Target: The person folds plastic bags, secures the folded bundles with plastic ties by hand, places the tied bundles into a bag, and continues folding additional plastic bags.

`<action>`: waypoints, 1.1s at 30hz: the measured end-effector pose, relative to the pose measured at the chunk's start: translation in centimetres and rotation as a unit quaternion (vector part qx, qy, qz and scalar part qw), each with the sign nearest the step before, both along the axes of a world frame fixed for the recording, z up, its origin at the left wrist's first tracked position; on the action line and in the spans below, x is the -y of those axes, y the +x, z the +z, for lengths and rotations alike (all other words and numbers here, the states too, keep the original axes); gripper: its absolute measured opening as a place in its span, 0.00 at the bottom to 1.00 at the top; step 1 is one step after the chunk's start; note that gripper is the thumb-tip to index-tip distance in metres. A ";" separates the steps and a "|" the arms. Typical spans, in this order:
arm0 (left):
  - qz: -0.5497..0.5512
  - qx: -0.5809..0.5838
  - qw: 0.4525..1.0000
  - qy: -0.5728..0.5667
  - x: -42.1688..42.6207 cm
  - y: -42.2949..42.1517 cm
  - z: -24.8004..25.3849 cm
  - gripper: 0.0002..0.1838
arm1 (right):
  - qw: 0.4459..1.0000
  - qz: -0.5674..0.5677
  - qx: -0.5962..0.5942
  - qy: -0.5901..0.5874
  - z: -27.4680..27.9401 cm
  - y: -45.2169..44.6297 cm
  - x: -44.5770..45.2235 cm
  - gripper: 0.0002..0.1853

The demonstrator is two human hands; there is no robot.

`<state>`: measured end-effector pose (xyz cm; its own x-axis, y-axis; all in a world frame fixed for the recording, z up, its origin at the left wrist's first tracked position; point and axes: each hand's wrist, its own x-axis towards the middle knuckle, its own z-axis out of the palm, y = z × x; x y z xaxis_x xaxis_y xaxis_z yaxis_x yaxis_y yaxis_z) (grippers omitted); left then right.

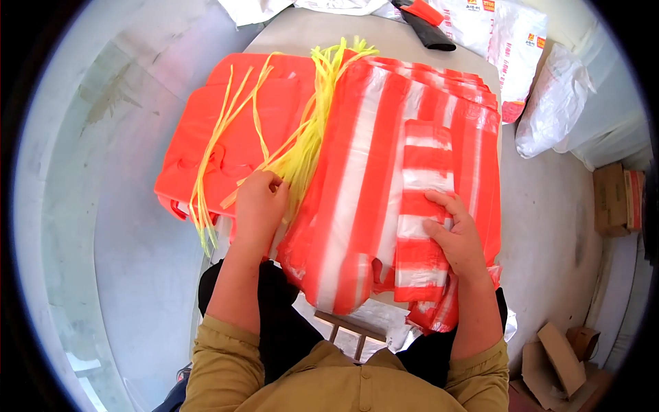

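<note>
My left hand (261, 204) is closed, its fingertips pinched at the lower end of a bunch of yellow plastic strips (322, 103). How many strips it holds is hidden. My right hand (458, 233) grips a narrow folded bundle of red-and-white striped plastic bags (423, 172) by its right edge, thumb on top. That bundle lies over a large stack of flat striped plastic bags (367, 158). Left of the yellow bunch rests a pile of plain red plastic bags (189, 137), with several loose yellow strips (209, 158) draped across it.
The stacks cover most of the table (343, 27). A black-and-red object (427, 26) lies at its far edge. White printed sacks (498, 34) and a white plastic bundle (555, 103) are at the back right. Cardboard boxes (611, 199) stand farther right; opened cardboard (559, 360) lies lower right.
</note>
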<state>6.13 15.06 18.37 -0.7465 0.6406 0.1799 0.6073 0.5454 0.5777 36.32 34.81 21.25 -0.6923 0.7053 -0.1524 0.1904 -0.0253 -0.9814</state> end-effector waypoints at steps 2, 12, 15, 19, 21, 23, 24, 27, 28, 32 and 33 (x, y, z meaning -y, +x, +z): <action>0.018 0.059 0.997 0.043 0.4 -0.4 0.0 0.09 | 1.000 -0.010 -0.012 -0.012 0.4 -0.1 0.3 0.25; -0.109 0.734 0.586 0.324 -0.8 1.3 2.2 0.03 | 0.982 -0.062 -0.074 -0.162 1.8 0.9 -0.4 0.27; -0.141 0.749 0.599 0.247 -2.3 4.7 2.1 0.04 | 0.961 -0.084 -0.132 -0.229 1.2 1.7 -1.2 0.27; -0.271 0.645 0.712 0.058 -3.8 11.9 2.8 0.09 | 0.940 -0.099 -0.193 -0.263 0.9 2.7 -2.4 0.27; -0.383 0.623 0.681 -0.029 -4.2 13.5 4.7 0.13 | 0.935 -0.105 -0.206 -0.267 1.3 2.9 -2.6 0.27; -0.445 0.610 0.648 -0.094 -4.3 13.7 5.9 0.17 | 0.931 -0.107 -0.217 -0.272 1.8 3.1 -2.7 0.27; -0.454 0.614 0.636 -0.117 -4.4 13.2 6.1 0.20 | 0.931 -0.101 -0.219 -0.274 1.6 3.3 -2.9 0.28; -0.389 0.659 0.639 -0.080 -4.6 12.3 5.4 0.26 | 0.943 -0.103 -0.195 -0.248 2.2 2.8 -2.0 0.27; -0.355 0.681 0.641 -0.012 -4.5 12.4 4.8 0.27 | 0.950 -0.102 -0.178 -0.235 2.5 2.3 -1.4 0.28; -0.219 0.702 0.651 0.189 -4.5 14.1 2.9 0.33 | 0.984 -0.044 -0.117 -0.131 1.7 0.7 1.5 0.28; -0.187 0.685 0.666 0.228 -4.6 14.5 2.6 0.36 | 0.990 -0.016 -0.102 -0.091 1.2 0.5 2.0 0.28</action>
